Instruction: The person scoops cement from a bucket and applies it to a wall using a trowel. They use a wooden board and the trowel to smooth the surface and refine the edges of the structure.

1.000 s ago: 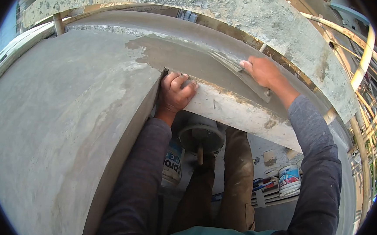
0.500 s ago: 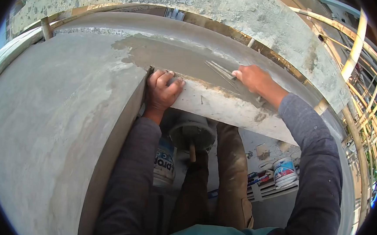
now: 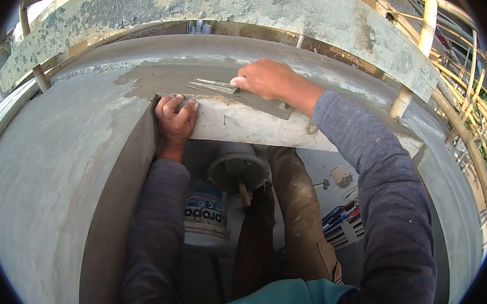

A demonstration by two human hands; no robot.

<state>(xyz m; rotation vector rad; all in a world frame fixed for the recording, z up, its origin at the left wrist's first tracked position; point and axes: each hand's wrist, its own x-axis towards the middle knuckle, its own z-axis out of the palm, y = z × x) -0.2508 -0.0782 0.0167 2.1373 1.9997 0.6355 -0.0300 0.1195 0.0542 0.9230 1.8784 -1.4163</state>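
Note:
My right hand (image 3: 268,79) is closed around the handle of a plastering trowel (image 3: 266,105). The trowel's metal blade lies over the wet grey mortar (image 3: 164,78) on the ledge, with its near edge overlapping the top of a pale board (image 3: 245,123). That board spans the opening in front of me, and a nail sticks out of its face. At its left end my left hand (image 3: 175,119) curls its fingers over the upper edge, beside the corner of the smooth cement surface (image 3: 62,156).
Below the board sit a dark bucket (image 3: 222,170) with a wooden-handled tool inside and a lettered white-and-blue pail (image 3: 208,217), near my legs. A cement-spattered plank (image 3: 209,3) crosses beyond the ledge. Bamboo poles (image 3: 427,29) stand at the right.
My right hand has moved the trowel left along the mortar, closer to my left hand. My left hand keeps its hold on the board's end. The camera view has shifted.

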